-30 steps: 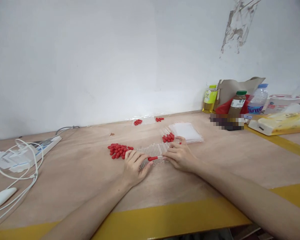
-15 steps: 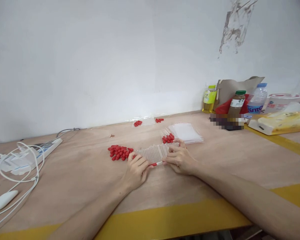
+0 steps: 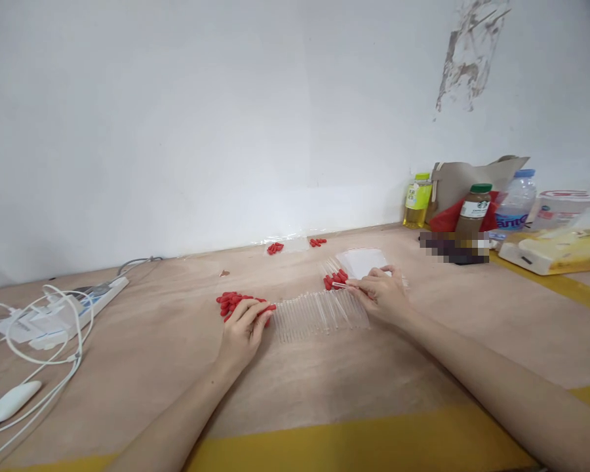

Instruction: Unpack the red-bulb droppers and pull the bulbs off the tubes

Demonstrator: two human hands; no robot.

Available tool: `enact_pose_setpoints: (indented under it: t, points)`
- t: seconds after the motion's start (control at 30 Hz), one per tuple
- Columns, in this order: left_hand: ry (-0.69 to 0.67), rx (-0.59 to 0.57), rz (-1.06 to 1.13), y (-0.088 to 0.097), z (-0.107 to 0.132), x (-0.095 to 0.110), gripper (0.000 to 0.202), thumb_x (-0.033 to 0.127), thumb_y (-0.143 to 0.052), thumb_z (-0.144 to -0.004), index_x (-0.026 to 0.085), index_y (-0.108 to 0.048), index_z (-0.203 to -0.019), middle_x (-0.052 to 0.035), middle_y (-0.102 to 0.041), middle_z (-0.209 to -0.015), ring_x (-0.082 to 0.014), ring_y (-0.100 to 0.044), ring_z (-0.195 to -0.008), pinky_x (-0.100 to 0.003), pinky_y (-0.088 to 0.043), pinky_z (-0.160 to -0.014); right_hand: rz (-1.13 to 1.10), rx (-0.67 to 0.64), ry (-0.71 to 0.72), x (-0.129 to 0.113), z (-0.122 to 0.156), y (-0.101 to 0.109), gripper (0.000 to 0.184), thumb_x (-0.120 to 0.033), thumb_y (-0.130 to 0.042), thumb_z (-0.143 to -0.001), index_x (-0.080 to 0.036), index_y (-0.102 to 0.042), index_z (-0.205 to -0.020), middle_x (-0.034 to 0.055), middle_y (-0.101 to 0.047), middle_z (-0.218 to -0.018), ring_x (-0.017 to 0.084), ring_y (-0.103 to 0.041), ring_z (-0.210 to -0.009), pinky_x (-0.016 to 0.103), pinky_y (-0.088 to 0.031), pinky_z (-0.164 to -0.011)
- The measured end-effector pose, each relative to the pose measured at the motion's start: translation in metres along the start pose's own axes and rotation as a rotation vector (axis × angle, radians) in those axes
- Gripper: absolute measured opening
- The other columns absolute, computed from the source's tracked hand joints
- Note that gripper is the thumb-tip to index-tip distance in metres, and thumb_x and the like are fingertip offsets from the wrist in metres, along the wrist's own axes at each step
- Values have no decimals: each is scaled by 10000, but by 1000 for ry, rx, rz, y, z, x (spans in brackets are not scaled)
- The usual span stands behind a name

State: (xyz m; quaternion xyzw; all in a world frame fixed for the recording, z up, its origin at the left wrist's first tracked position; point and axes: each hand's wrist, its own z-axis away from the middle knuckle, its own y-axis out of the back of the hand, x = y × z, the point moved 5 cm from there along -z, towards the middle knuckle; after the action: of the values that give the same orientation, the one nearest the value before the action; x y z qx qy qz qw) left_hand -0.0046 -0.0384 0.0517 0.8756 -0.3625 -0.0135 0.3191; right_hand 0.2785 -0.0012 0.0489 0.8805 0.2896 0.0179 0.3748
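Observation:
A row of clear plastic tubes (image 3: 319,312) lies side by side on the brown table (image 3: 128,367). Left of it is a loose pile of red caps (image 3: 233,301). My left hand (image 3: 243,331) rests on that pile, fingers curled and pinching a red cap. My right hand (image 3: 381,294) is at the far right end of the row, fingers closed on a capped tube, next to a small heap of red-capped tubes (image 3: 335,278). A stack of clear bags (image 3: 361,260) lies just behind my right hand.
A white power strip with coiled cables (image 3: 54,314) lies at the left. Bottles (image 3: 474,206), a brown paper bag (image 3: 465,177) and a tissue pack (image 3: 555,249) stand at the back right. Two small bags of red caps (image 3: 295,246) lie by the wall. Yellow tape (image 3: 354,439) marks the near edge.
Both hands held one red-capped tube between them over the row. They have parted: my left hand moved left onto the cap pile, my right hand moved back right to the capped tubes.

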Motion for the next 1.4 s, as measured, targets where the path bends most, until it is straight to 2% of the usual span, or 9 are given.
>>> enact_pose_setpoints:
  t: [0.17, 0.3, 0.37, 0.53, 0.73, 0.83, 1.0, 1.23, 1.4]
  points:
    - [262, 107, -51, 16, -12, -31, 274, 280, -453, -827, 193, -618, -1027, -68, -573, -971, -172, -564, -902, -303, -452, -814, 104, -75, -105, 0, 5, -12, 227, -254, -447, -829, -271, -670, -871, -5, -675, -678, 137, -516, -677, 333, -198, -754]
    - [506, 136, -33, 32, -9, -73, 353, 344, -459, -800, 185, -590, -1086, -74, -598, -941, -172, -596, -791, -296, -483, -692, 150, -99, -55, -10, 8, -17, 231, -227, -442, -822, -271, -664, -865, -5, -690, -779, 143, -522, -711, 341, -193, -769]
    - [569, 156, -11, 37, -7, -87, 391, 373, -497, -765, 187, -564, -1102, -65, -611, -905, -162, -599, -717, -279, -480, -621, 159, -111, -21, -16, 9, -18, 231, -218, -437, -823, -257, -661, -861, 1, -687, -843, 143, -523, -737, 344, -191, -780]
    - [602, 158, -92, 40, -6, -97, 374, 403, -566, -697, 193, -564, -1006, -51, -630, -861, -163, -574, -690, -259, -434, -566, 158, -166, 7, -26, 10, -20, 240, -220, -413, -835, -248, -648, -875, 15, -670, -868, 152, -528, -810, 350, -193, -786]
    - [579, -19, -144, 29, -8, -92, 299, 448, -502, -741, 217, -626, -884, -29, -645, -897, -178, -563, -771, -246, -411, -561, 146, -238, 47, -33, 13, -22, 217, -308, -445, -824, -230, -626, -915, 32, -659, -864, 182, -524, -890, 370, -198, -805]
    - [552, -49, -208, 27, -10, -95, 294, 444, -491, -749, 226, -639, -879, -17, -651, -900, -178, -567, -785, -252, -418, -610, 146, -237, 60, -33, 14, -23, 238, -358, -443, -829, -224, -629, -895, 39, -659, -851, 186, -525, -876, 380, -197, -810]
    - [583, -33, -256, 28, -9, -112, 283, 420, -481, -758, 253, -657, -904, -6, -658, -935, -189, -573, -822, -273, -423, -689, 139, -193, 55, -30, 13, -24, 261, -390, -434, -842, -230, -637, -871, 33, -657, -828, 176, -528, -844, 374, -201, -797]
    - [676, -64, -253, 25, -5, -127, 303, 464, -520, -722, 240, -654, -875, -25, -668, -874, -205, -593, -821, -282, -427, -672, 122, -165, 36, -26, 13, -24, 247, -392, -455, -835, -234, -634, -898, 28, -655, -859, 171, -526, -852, 365, -196, -797]
    - [745, -33, -306, 30, -1, -135, 341, 485, -514, -711, 231, -657, -887, -49, -662, -834, -221, -595, -789, -310, -428, -690, 108, -150, 33, -26, 13, -23, 232, -381, -465, -832, -239, -639, -891, 21, -659, -848, 163, -523, -838, 360, -190, -805]
